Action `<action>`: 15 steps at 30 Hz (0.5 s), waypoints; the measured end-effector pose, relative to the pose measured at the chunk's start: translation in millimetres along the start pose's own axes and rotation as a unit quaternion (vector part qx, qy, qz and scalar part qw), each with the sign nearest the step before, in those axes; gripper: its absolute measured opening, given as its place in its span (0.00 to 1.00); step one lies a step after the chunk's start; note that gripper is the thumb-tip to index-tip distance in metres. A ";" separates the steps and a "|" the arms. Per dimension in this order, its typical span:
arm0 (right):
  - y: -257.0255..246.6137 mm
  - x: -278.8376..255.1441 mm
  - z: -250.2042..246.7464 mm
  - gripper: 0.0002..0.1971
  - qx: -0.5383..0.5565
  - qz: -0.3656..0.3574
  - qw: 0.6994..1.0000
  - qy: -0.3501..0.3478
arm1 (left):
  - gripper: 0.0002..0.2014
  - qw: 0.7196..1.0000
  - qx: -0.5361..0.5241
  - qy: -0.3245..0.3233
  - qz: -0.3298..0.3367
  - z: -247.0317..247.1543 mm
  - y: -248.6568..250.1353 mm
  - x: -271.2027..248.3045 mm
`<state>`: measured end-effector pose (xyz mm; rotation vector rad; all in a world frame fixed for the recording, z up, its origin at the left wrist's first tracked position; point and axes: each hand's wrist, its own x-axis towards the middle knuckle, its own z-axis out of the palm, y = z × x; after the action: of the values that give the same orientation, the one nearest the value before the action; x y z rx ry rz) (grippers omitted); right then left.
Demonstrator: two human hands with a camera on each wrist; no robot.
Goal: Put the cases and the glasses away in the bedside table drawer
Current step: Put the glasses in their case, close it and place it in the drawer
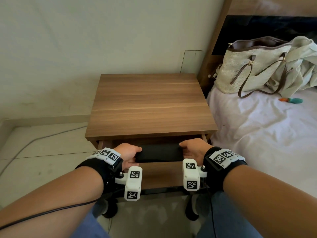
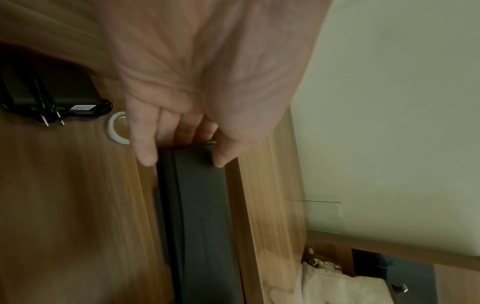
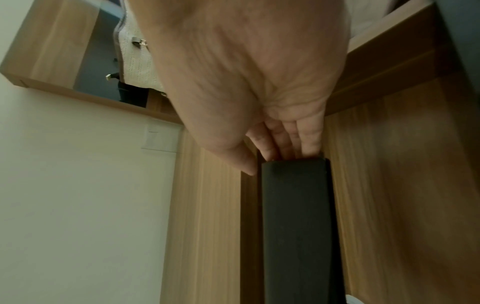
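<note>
Holding: a black case (image 1: 159,152) was gripped at both short ends, over the open drawer (image 1: 204,137) of the bedside table (image 1: 151,103).
Long axis: it ran left to right, parallel to the drawer front, level between the two hands.
Left hand (image 1: 128,155): its thumb and fingers (image 2: 144,144) were curled round the left end of the case.
Right hand (image 1: 193,148): it was pinching the right end, fingers (image 3: 309,142) on the end face and thumb alongside.
Nearer hand: neither; both were equally close, one at each end.
Way down: the drawer floor lay just below the case; whether they touched could not be told.
Drawer contents: a white ring (image 2: 116,129) and a dark device with cords (image 2: 52,98) sat to the left, apart from the case.
Beyond: a woven handbag (image 1: 248,66) rested on the bed.
</note>
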<state>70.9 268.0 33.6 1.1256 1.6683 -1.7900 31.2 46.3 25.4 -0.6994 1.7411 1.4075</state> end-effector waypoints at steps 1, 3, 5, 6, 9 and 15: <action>2.6 3.1 -1.9 0.07 -0.003 0.009 1.000 -0.007 | 0.20 1.000 0.018 -0.002 -0.008 2.3 -2.3 3.2; 7.9 8.3 -5.7 0.07 -0.012 0.037 0.999 -0.021 | 0.21 0.999 0.046 -0.012 -0.021 6.8 -7.0 10.8; 13.6 15.8 -9.8 0.09 -0.024 0.058 0.998 -0.022 | 0.22 0.997 0.059 -0.024 -0.036 11.4 -11.3 19.0; 16.0 19.1 -11.1 0.11 -0.030 0.064 0.997 -0.022 | 0.21 0.997 0.064 -0.030 -0.042 13.7 -12.6 21.5; 22.5 33.9 -11.5 0.11 -0.025 0.085 0.996 -0.024 | 0.20 0.994 0.079 -0.039 -0.060 20.6 -16.2 34.7; 28.3 69.5 -20.5 0.13 -0.006 0.110 0.994 -0.019 | 0.17 0.990 0.095 -0.044 -0.099 33.4 -21.1 68.0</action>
<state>58.7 297.1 -37.4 1.2120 1.4698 -1.6507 18.5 77.3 -45.7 -0.6755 1.6620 1.1072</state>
